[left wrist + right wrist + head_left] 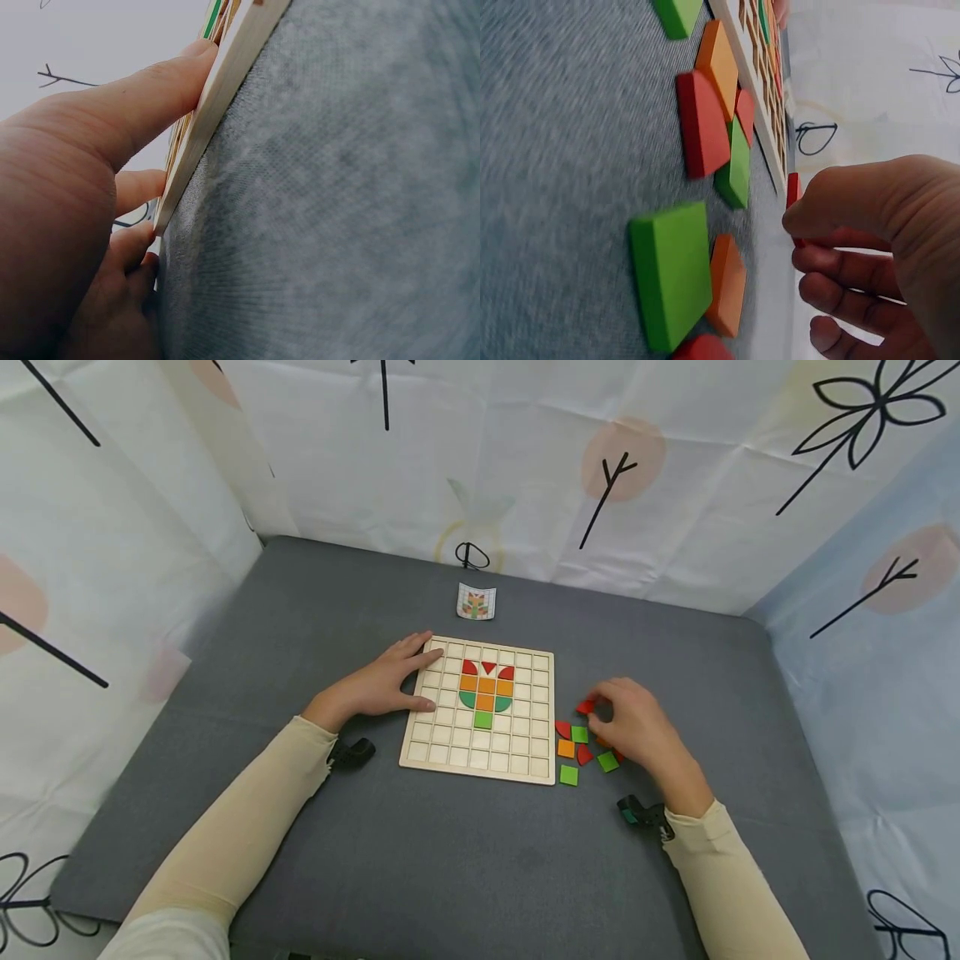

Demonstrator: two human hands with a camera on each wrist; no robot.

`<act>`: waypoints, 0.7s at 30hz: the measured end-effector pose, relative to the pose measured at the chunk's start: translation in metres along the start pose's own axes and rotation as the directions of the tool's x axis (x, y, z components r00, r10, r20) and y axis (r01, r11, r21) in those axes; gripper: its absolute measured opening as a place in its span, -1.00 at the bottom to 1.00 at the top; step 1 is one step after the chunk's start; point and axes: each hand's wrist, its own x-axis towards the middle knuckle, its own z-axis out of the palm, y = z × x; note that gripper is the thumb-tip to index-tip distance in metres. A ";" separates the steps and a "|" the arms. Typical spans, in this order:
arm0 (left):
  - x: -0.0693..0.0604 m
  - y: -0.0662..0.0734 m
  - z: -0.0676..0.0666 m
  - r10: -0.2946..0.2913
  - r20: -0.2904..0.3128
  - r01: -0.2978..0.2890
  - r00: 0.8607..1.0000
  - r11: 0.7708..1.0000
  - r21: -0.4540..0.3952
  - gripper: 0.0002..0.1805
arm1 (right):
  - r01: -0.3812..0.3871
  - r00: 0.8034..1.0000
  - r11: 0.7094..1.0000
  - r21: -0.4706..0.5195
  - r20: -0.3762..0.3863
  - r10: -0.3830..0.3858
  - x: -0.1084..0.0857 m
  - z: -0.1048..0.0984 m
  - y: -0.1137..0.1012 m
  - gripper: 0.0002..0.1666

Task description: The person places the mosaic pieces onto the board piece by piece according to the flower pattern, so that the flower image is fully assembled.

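Note:
A wooden grid board (pixel 498 762) lies on the grey table, bearing red, orange and green pieces (pixel 486 686) in its upper middle cells. My left hand (pixel 378 683) rests along the board's left edge, fingers extended. In the left wrist view its thumb (pixel 161 94) touches the board's rim. To the right of the board, my right hand (pixel 633 718) pinches a red piece (pixel 793 189) between thumb and index finger, held above the table. Much of that piece is hidden by the fingers. Below the hand are loose pieces, among them a green square (pixel 671 277) and an orange piece (pixel 726 286).
A small picture card (pixel 476 602) with a coloured grid pattern lies behind the board. More loose pieces lie by the board's right edge, including an orange square (pixel 566 748) and a green square (pixel 569 775). Printed white cloth (pixel 525 468) hangs around the table.

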 end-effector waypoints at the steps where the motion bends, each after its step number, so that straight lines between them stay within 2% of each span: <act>1: 0.000 0.000 0.000 0.002 0.001 -0.002 1.000 1.000 0.001 0.12 | 0.010 1.000 1.000 0.006 -0.002 -0.010 0.000 0.000 -0.001 -0.74; 9: 0.001 0.001 0.000 0.003 0.001 -0.003 1.000 1.000 -0.002 0.12 | 0.101 0.994 0.995 0.019 -0.036 -0.100 0.002 0.000 -0.012 -0.76; 21: 0.000 0.002 -0.002 0.002 0.002 -0.002 1.000 1.000 -0.007 0.13 | 0.183 0.982 0.983 0.027 -0.051 -0.181 0.007 0.005 -0.031 -0.76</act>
